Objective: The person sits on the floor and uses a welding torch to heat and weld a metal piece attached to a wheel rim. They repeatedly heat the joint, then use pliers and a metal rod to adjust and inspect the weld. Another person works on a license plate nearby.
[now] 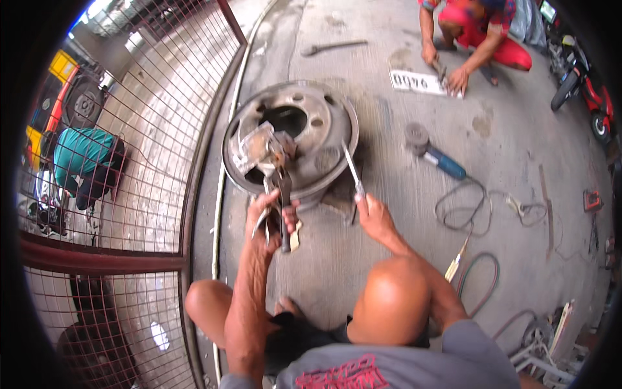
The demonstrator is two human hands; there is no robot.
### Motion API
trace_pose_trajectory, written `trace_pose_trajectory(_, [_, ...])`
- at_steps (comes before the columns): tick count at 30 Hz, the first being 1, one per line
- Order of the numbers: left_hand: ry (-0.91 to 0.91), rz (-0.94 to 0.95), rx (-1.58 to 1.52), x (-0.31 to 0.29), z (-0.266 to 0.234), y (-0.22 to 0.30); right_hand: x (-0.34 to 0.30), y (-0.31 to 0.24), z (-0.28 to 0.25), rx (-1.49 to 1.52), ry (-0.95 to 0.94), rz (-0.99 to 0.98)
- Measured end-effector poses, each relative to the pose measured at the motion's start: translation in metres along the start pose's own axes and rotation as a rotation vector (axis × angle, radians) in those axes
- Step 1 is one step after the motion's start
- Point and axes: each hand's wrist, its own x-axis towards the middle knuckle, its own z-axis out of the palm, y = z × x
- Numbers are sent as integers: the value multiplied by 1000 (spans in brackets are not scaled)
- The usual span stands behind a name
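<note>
My left hand point(272, 217) is closed around dark long-handled pliers point(284, 201), with a paler curved handle beside them. Their head meets a rusty, greyish metal part point(262, 146) resting on the upturned face of a large steel wheel rim point(327, 159). What that part is cannot be made out. In my right hand point(377, 217), fingers wrapped round its lower end, is a slim light-coloured metal rod point(350, 165); its tip points up at the rim's right edge. The palm side of both hands is partly hidden.
A blue angle grinder point(442, 161) with its cord lies right of the rim. Beyond it a person in red point(483, 29) crouches over a white plate point(421, 83). A wrench point(334, 47) lies on the concrete. Left stands a mesh gate point(162, 129), another person point(87, 155) behind it.
</note>
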Motion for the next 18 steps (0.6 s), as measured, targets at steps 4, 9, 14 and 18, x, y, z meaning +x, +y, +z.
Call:
trace_pose_trajectory(4, [-56, -13, 26, -5, -10, -1, -12, -30, -23, 93, -14, 65])
trace_pose_trajectory(9, [-98, 14, -80, -8, -6, -21, -1, -59, -43, 119, -147, -50])
trace_pose_trajectory(14, [-169, 76, -204, -11, -14, -47, -16, -49, -29, 136, -199, -24])
trace_pose_trajectory(18, [-168, 111, -217, -15, -25, -60, -30, -39, -18, 181, -246, 55])
